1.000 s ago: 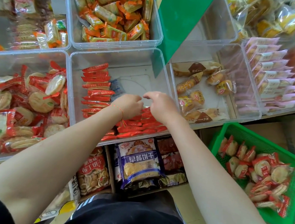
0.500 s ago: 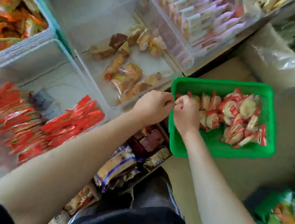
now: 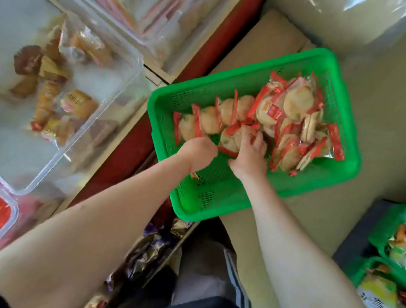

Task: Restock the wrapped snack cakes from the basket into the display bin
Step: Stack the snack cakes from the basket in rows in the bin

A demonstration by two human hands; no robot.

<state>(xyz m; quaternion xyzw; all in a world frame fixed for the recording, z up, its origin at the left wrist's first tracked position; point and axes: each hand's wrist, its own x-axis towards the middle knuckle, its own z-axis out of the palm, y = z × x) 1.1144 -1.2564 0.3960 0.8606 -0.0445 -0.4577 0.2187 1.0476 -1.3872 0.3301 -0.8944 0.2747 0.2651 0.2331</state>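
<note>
Bright, even daylight-like light; no hard shadows. Soft shade under forearms, darkest below hands (image 3: pixel 225 151) toward frame bottom. Clear bins (image 3: pixel 80 103) left of hands smeared by motion blur, contents soft, pale glare on plastic walls. Plastic bag (image 3: pixel 354 16) above hands washed out by white glare. Green basket (image 3: pixel 217 196) around hands fairly sharp, colour saturated. Wide-angle bend stretches forearms and lower corners. Packets (image 3: pixel 405 245) right of hands blurred.

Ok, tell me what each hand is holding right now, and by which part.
The right hand grips wrapped snack cakes in the green basket, fingers curled over their tops. The left hand is curled beside them; its hold cannot be told.
</note>
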